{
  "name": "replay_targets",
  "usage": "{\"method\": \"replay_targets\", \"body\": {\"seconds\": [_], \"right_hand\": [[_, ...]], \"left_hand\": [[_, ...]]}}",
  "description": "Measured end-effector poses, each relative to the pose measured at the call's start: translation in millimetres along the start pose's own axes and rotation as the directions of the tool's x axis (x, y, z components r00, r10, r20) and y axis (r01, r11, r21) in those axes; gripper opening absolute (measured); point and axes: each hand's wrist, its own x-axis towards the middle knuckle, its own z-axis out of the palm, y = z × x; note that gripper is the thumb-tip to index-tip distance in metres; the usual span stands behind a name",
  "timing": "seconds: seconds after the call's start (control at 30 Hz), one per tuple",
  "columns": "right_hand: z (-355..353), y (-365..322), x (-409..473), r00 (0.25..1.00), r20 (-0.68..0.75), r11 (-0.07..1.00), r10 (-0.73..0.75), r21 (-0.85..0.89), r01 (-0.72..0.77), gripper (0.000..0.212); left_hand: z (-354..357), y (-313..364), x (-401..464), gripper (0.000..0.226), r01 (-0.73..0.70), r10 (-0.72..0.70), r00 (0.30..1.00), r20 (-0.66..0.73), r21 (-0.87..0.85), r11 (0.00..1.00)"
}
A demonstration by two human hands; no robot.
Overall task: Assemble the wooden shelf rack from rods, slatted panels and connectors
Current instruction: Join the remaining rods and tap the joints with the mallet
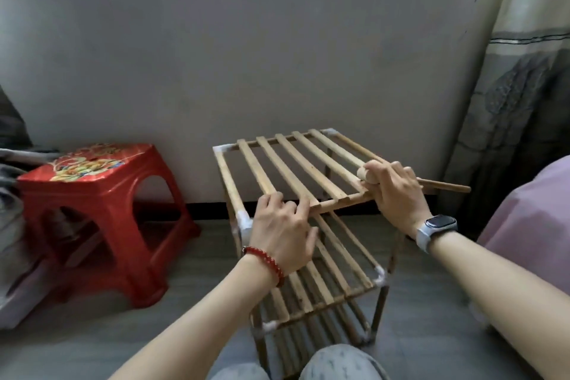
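While the person sits over the wooden shelf rack (311, 256), which stands on the grey floor (92, 342) just before their knees (339, 362), both hands are on its top tier. Head view, only view: the top slatted panel (293, 166) lies tilted, its far edge seated between two white connectors (222, 149) at the rack's far corners, its near edge raised and held. Left hand (282, 233), with a red bead bracelet (266, 262) at the wrist, rests over the near left corner of the rack; its fingers curl over the near ends of the slats and grip the panel there, just beside another white connector at that corner. Right hand (396, 191), wearing a watch (436, 227), is closed round a loose rod (444, 185) at the rack's near right side; the rod's rounded end shows past the thumb and the rest sticks out to the right of the rack. Whether the rod touches the panel cannot be told. Below the top tier, a second slatted panel (333, 274) sits level in the rack, and a third lower one is partly hidden. Left of the rack stands a red plastic stool (101, 213). Behind the rack is a pale wall (246, 55); right of the rack hangs a curtain (524, 86), and a pink fabric (530, 203) lies nearer.
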Motion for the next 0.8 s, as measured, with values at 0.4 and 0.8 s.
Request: {"method": "replay_targets", "body": {"seconds": [0.4,0.8], "right_hand": [[-10.3,-28.0,16.8,0.952,0.097,0.902,0.292,0.304,-0.308,0.025],[-19.5,-42.3,7.0,0.913,0.327,0.716,0.244,0.575,-0.397,0.022]], "left_hand": [[-10.8,24.9,41.1,0.030,-0.185,0.207,0.978,-0.005,-0.468,0.864],[29.2,-51.8,6.2,0.071,-0.120,0.150,0.982,0.113,-0.236,0.964]]}}
